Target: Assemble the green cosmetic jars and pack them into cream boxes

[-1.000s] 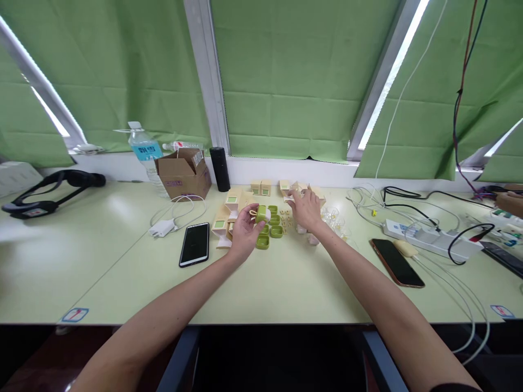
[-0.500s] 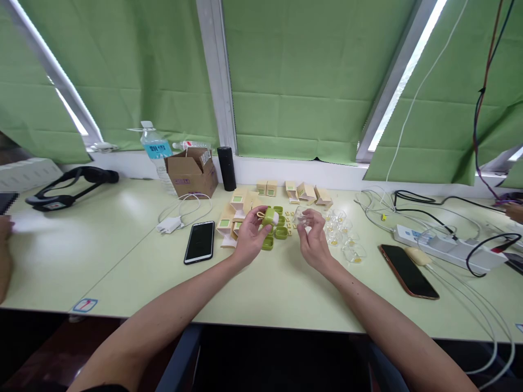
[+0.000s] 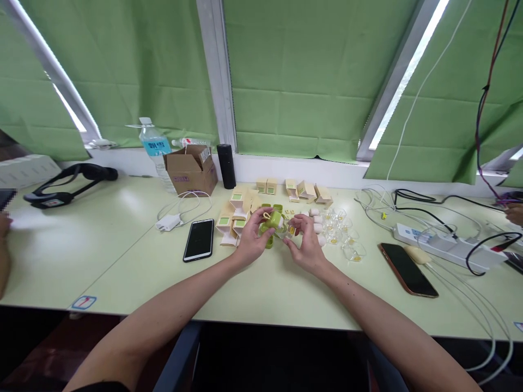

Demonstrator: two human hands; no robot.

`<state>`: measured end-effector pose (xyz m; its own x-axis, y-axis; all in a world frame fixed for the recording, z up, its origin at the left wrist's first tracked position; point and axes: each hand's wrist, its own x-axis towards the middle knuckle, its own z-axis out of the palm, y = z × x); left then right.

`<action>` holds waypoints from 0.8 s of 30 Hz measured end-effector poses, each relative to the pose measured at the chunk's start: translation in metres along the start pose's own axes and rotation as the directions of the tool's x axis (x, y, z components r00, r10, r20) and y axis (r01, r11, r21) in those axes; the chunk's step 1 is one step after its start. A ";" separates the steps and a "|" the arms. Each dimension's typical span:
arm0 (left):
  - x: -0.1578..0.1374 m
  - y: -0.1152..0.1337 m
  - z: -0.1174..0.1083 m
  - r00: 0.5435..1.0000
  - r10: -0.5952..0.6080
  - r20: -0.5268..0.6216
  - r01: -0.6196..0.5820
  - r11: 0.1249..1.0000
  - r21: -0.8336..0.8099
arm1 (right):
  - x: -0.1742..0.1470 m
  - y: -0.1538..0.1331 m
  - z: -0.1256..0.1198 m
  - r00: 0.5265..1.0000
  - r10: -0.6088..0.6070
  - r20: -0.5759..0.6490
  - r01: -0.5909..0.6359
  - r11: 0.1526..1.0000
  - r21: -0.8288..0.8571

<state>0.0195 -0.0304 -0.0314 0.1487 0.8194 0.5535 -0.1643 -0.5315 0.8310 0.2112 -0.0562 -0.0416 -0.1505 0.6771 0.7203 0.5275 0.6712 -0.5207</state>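
My left hand (image 3: 251,240) is closed on a small green square cap (image 3: 273,219) with a cream loop and a white part at its side. Just to the right, my right hand (image 3: 305,247) pinches a clear plastic cover (image 3: 289,230) with a yellow spot, close against the cap. Several green square pieces (image 3: 268,243) lie partly hidden behind my left hand. White round pieces (image 3: 317,228) stand in a column past my right hand, beside several clear covers (image 3: 353,251). Tiny yellow pieces (image 3: 289,212) lie behind the hands.
Small cardboard boxes (image 3: 238,200) stand left of my hands, with more boxes (image 3: 306,190) behind. A phone (image 3: 199,240) and white charger (image 3: 168,222) lie left; another phone (image 3: 408,270) and a power strip (image 3: 445,245) lie right. A brown carton (image 3: 191,173) and a bottle (image 3: 157,149) stand behind.
My right hand has moved left and slightly down, bringing the clear cover up to the green cap. My left hand has shifted slightly right, and the white pieces have come into sight.
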 end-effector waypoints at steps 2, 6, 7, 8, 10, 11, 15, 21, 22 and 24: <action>-0.001 0.003 0.001 1.000 -0.011 0.019 0.011 1.000 0.013 | 0.000 -0.001 0.000 1.000 -0.007 0.007 0.007 1.000 0.009; -0.003 0.008 0.002 0.998 -0.019 0.063 0.016 0.998 0.054 | -0.001 -0.002 0.000 1.000 -0.004 0.017 0.004 1.000 0.025; -0.003 0.009 0.002 0.997 -0.020 0.074 0.015 0.998 0.065 | -0.001 -0.002 0.000 1.000 -0.002 0.020 0.002 1.000 0.030; -0.004 0.009 0.002 0.996 -0.020 0.085 0.013 0.997 0.075 | -0.002 -0.002 0.000 1.000 0.000 0.022 0.000 0.999 0.034; -0.004 0.009 0.001 0.994 -0.020 0.104 0.010 0.996 0.093 | -0.002 -0.001 0.001 1.000 0.001 0.024 -0.002 0.999 0.041; -0.004 0.009 0.001 0.994 -0.020 0.111 0.009 0.995 0.098 | -0.003 0.000 0.001 1.000 0.001 0.025 -0.002 0.999 0.044; -0.003 0.008 -0.001 0.993 -0.016 0.118 0.003 0.993 0.114 | -0.003 0.001 0.001 0.999 0.010 0.036 -0.012 0.998 0.068; -0.002 0.008 -0.002 0.990 0.003 0.138 -0.020 0.992 0.124 | -0.004 0.001 0.001 0.999 0.027 0.046 -0.031 0.995 0.093; -0.002 0.009 -0.002 0.990 0.005 0.142 -0.023 0.992 0.124 | -0.004 0.001 0.001 0.999 0.027 0.044 -0.030 0.995 0.091; -0.002 0.009 -0.002 0.988 0.004 0.153 -0.024 0.992 0.127 | -0.004 0.000 0.000 0.999 0.027 0.044 -0.030 0.996 0.085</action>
<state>0.0157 -0.0364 -0.0255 0.2956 0.7746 0.5591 -0.0424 -0.5741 0.8177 0.2115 -0.0589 -0.0447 -0.1726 0.7074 0.6855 0.4588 0.6735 -0.5795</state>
